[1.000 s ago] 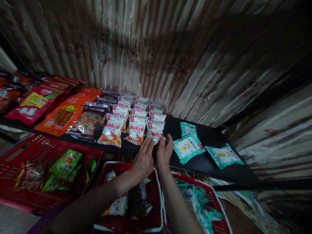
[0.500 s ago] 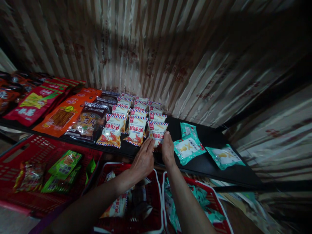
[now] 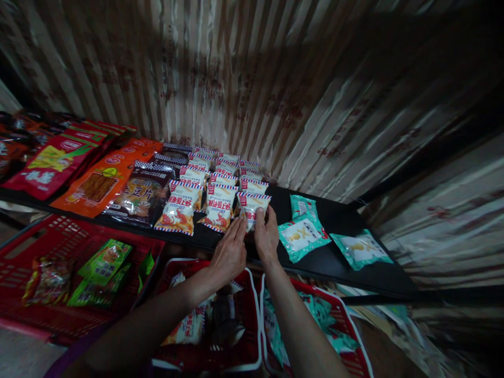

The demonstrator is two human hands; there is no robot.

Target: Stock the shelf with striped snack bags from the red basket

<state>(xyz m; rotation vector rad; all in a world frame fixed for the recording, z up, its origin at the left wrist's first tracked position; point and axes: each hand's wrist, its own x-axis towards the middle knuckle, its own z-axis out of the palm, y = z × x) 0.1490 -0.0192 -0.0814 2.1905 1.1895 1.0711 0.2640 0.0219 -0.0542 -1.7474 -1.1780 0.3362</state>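
Note:
Several small white snack bags with striped edges stand in three columns on the black shelf. At the front of the right column, one white snack bag is between my hands. My left hand lies at its lower left edge, fingers stretched out and side by side. My right hand holds its right side, with the thumb on the bag's front; the fingers behind are partly hidden. Two more white bags, a middle one and a left one, face forward beside it.
Teal bags lie on the shelf to the right. Dark brown, orange and pink packs lie to the left. Below the shelf edge are a wide red basket and two white-rimmed red baskets holding bags. A striped sheet hangs behind.
My right hand has shifted slightly left, and its thumb now rests on the front of the white bag. My left hand stays at the bag's lower left. The view has moved slightly.

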